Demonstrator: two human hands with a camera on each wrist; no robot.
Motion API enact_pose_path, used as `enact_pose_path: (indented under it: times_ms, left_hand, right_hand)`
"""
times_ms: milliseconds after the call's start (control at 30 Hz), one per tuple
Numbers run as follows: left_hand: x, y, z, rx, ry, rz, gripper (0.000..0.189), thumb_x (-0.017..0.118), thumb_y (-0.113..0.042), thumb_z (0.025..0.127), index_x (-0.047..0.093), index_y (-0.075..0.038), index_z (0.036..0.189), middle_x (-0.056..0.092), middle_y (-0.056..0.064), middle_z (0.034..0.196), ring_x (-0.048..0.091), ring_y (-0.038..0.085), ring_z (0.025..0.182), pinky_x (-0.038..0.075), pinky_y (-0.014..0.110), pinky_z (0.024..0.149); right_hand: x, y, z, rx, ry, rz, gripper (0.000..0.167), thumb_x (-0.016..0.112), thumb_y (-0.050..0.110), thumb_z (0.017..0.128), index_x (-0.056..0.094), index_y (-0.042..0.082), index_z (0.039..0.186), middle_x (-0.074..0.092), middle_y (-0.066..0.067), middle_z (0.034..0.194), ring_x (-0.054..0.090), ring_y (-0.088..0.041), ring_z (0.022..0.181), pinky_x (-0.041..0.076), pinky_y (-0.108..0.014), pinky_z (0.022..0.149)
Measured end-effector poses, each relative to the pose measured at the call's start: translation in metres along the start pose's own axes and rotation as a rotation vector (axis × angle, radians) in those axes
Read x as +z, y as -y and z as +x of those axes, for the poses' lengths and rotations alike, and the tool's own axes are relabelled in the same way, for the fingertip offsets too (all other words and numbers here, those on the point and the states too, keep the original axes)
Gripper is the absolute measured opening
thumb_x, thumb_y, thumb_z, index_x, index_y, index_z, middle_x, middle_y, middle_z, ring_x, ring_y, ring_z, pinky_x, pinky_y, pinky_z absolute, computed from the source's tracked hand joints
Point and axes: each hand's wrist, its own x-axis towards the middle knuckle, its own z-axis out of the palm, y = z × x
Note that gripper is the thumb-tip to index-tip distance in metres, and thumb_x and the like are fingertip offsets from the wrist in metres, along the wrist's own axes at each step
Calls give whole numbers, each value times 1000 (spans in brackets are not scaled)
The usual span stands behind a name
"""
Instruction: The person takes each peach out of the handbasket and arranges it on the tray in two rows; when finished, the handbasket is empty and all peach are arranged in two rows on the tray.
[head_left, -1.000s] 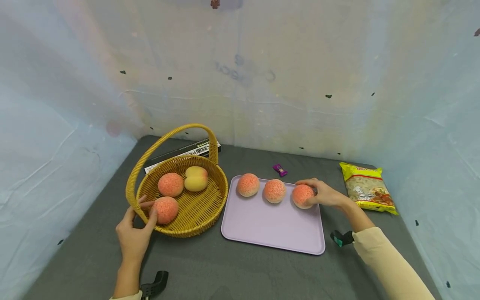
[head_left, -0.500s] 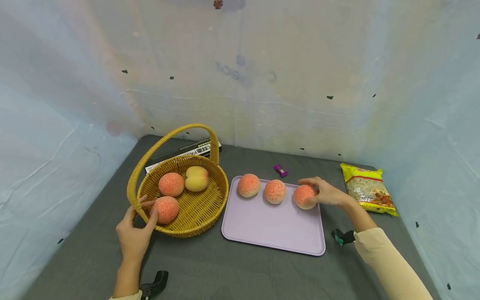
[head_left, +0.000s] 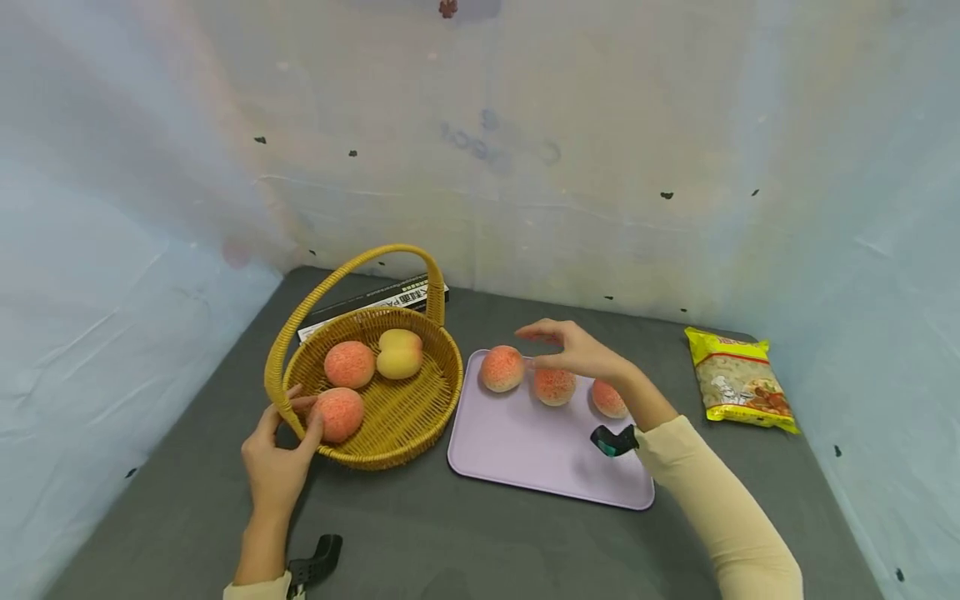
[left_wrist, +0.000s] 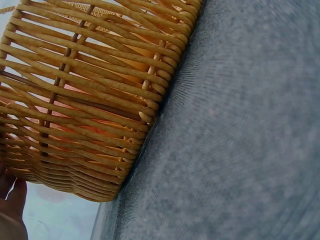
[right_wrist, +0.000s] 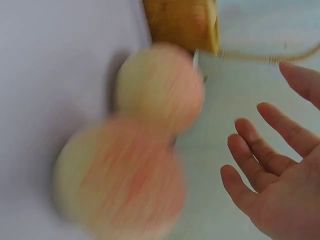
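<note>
At the left stands a yellow wicker basket [head_left: 390, 460] with a tall arched handle. My left hand [head_left: 276, 475] grips its rim at the handle's near foot, fingers inside beside a peach [head_left: 341, 414]. Another pink peach [head_left: 349, 364] and a yellow peach [head_left: 399, 354] lie deeper in the basket. In the left wrist view the woven side [left_wrist: 85, 100] fills much of the picture. Spread and holding nothing, my right hand [head_left: 581, 350] is over the lilac tray [head_left: 517, 454], fingertips near the left peach [head_left: 501, 368]. It partly covers the middle peach [head_left: 555, 388]; the forearm overlaps the right peach [head_left: 608, 400].
A yellow food bag [head_left: 742, 379] lies at the far right. Behind the basket is a long black-and-white box [head_left: 375, 304]. Pale sheeting [head_left: 420, 200] walls in the grey table [head_left: 420, 533] at the back and sides.
My right hand has let go of the right peach on the tray and moved left toward the left one, now hiding the purple candy. The left hand keeps its grip on the basket.
</note>
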Motion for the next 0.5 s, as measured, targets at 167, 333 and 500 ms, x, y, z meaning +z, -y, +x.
enact_pose_path:
  times_ms: [167,333,500]
  left_hand:
    - [3,-1,1,15,-7,-16,30,77,8,81,72,4,110,71,8,114,59,26,122,40,23,105]
    - [2,-2,1,33,-26,-19,31,77,9,79,73,2,109,71,6,112,59,28,120,41,23,104]
    - [2,-1,1,63,-30,-17,33,77,11,78,72,2,110,71,7,112,60,27,119,41,22,104]
  right_hand:
    - [23,27,42,-48,122,63,49,69,11,94,55,2,140,56,-13,141,51,-28,131,39,-45,110]
    - [46,52,81,-127,260,85,53,70,12,94,52,-2,142,52,-20,143,47,-33,135,37,-42,112]
    - [68,75,112,-189,370,117,55,69,9,94,50,-6,142,51,-23,143,47,-35,133,37,-49,111]
